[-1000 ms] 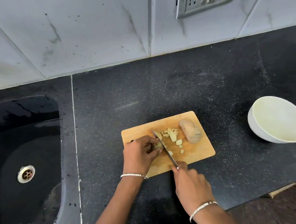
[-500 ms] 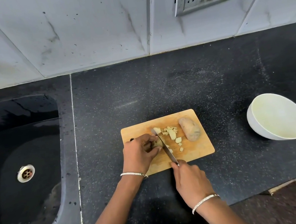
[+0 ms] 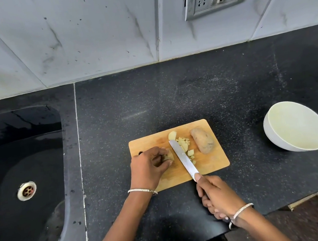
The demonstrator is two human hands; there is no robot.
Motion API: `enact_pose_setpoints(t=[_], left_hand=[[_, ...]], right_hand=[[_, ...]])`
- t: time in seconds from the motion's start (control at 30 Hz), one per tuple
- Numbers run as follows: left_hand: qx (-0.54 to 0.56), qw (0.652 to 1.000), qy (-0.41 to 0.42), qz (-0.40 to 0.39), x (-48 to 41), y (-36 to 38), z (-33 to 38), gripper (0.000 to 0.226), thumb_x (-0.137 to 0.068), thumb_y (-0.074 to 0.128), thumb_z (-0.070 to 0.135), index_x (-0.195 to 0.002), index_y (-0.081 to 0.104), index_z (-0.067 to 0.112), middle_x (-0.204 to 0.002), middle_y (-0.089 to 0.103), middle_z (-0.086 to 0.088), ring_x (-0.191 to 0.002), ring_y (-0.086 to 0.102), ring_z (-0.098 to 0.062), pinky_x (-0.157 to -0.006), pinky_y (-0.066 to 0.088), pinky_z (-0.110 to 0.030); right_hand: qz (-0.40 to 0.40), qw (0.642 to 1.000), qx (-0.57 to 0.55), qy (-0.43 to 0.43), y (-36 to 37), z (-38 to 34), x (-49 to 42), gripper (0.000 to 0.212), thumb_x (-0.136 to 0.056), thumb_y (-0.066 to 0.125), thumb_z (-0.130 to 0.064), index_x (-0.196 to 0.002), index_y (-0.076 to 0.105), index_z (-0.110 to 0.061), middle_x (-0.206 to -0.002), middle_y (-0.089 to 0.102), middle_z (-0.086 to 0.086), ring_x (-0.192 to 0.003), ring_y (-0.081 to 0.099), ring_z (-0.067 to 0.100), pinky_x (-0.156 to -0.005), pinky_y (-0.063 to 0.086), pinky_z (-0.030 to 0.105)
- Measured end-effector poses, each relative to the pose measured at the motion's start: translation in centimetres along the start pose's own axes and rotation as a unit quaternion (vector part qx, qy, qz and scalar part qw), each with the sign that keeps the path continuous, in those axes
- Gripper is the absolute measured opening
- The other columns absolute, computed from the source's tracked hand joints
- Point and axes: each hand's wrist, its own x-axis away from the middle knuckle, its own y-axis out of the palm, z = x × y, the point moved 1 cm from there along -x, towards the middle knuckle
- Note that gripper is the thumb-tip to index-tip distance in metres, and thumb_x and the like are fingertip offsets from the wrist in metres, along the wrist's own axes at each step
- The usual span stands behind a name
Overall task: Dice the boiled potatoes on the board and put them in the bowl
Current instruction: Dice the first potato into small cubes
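Left grip (image 3: pixel 148 167) curls round a potato piece (image 3: pixel 169 156) on the board (image 3: pixel 210 163); right grip (image 3: pixel 218 197) clasps the knife (image 3: pixel 183 158), blade beside the dice (image 3: pixel 184 146).

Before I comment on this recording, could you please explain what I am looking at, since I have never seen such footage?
There is no machine here: a person wears one wide-angle camera on the head, so the single view looks down at their own two hands. On the black counter lies a wooden cutting board. The left hand holds a partly cut potato piece on it; the right hand grips a knife whose blade slants across the board, right of that piece. Beyond the blade lie diced pieces and one whole potato. A white bowl stands further right, apart from the board, with nothing visible inside. A sink is at the left.
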Motion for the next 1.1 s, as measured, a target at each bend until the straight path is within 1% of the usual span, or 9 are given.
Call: enact_pose_setpoints(t=[0.2,0.37,0.47,0.57,0.63,0.7,0.77,0.9,1.1], left_hand=[[-0.005,1.0,0.011,0.004,0.0,0.0,-0.1,0.027,-0.069,0.086,0.016,-0.093,0.075,0.023,-0.09,0.071,0.016,-0.082,0.067,0.003,-0.082,0.056,-0.02],[-0.009,1.0,0.013,0.007,-0.1,0.0,-0.2,0.026,-0.068,0.086,0.017,-0.091,0.075,0.023,-0.089,0.072,0.016,-0.082,0.067,0.004,-0.082,0.057,-0.021],[0.004,1.0,0.01,0.003,-0.1,0.0,-0.1,0.025,-0.069,0.086,0.016,-0.09,0.074,0.024,-0.089,0.07,0.02,-0.084,0.066,0.006,-0.083,0.056,-0.02],[0.016,1.0,0.011,0.007,0.0,0.0,-0.1,0.026,-0.068,0.086,0.014,-0.09,0.074,0.023,-0.089,0.069,0.022,-0.085,0.065,0.007,-0.083,0.056,-0.019],[0.023,1.0,0.01,0.011,0.1,0.1,-0.4,0.027,-0.068,0.086,0.014,-0.089,0.073,0.025,-0.089,0.07,0.021,-0.086,0.066,0.006,-0.083,0.056,-0.021],[0.025,1.0,0.007,0.014,0.1,0.2,-0.6,0.027,-0.068,0.087,0.016,-0.088,0.072,0.026,-0.089,0.071,0.02,-0.087,0.066,0.006,-0.083,0.057,-0.023],[0.024,1.0,0.005,0.018,0.2,0.2,-0.7,0.026,-0.068,0.087,0.018,-0.088,0.072,0.025,-0.089,0.071,0.021,-0.086,0.066,0.006,-0.082,0.057,-0.023],[0.025,0.999,0.009,0.027,0.6,0.3,-0.5,0.027,-0.068,0.086,0.019,-0.092,0.073,0.022,-0.093,0.07,0.021,-0.088,0.065,0.009,-0.083,0.056,-0.019],[0.055,0.997,0.018,0.048,0.9,0.6,-0.8,0.032,-0.068,0.085,0.014,-0.098,0.076,0.014,-0.1,0.072,0.012,-0.091,0.067,0.004,-0.084,0.056,-0.023]], right_hand=[[-0.133,0.976,-0.138,0.107,-0.5,0.0,-0.3,0.045,-0.094,0.051,-0.052,-0.07,0.052,-0.015,-0.054,0.028,0.003,-0.036,0.017,0.009,-0.036,0.013,0.011],[-0.185,0.957,-0.188,0.121,-0.9,-0.1,-0.2,0.044,-0.091,0.053,-0.052,-0.069,0.051,-0.015,-0.055,0.024,0.003,-0.035,0.015,0.008,-0.034,0.013,0.011],[-0.162,0.966,-0.178,0.089,-0.7,-0.2,0.0,0.044,-0.093,0.052,-0.051,-0.07,0.051,-0.014,-0.054,0.026,0.004,-0.035,0.017,0.009,-0.036,0.013,0.011],[-0.075,0.993,-0.087,-0.001,-0.1,-0.8,0.3,0.046,-0.097,0.047,-0.052,-0.075,0.051,-0.012,-0.052,0.033,0.003,-0.035,0.022,0.012,-0.037,0.016,0.015],[0.015,0.994,0.055,-0.097,0.3,-1.2,0.3,0.048,-0.098,0.042,-0.052,-0.073,0.051,-0.012,-0.048,0.042,-0.006,-0.037,0.034,0.012,-0.037,0.028,0.024],[0.085,0.953,0.222,-0.187,0.6,-1.5,0.5,0.046,-0.097,0.033,-0.054,-0.075,0.055,-0.02,-0.055,0.056,-0.013,-0.05,0.051,0.009,-0.053,0.044,0.035],[0.109,0.916,0.321,-0.212,1.0,-1.4,0.6,0.05,-0.095,0.021,-0.061,-0.083,0.054,-0.024,-0.073,0.064,-0.011,-0.071,0.061,0.015,-0.069,0.048,0.04],[0.139,0.885,0.394,-0.205,2.0,-0.4,0.5,0.05,-0.091,0.007,-0.064,-0.088,0.042,-0.028,-0.079,0.061,-0.005,-0.077,0.062,0.027,-0.065,0.047,0.043],[0.164,0.874,0.404,-0.213,2.8,-0.8,1.5,0.037,-0.098,0.012,-0.056,-0.093,0.037,-0.029,-0.075,0.06,-0.005,-0.076,0.065,0.027,-0.06,0.042,0.038]])
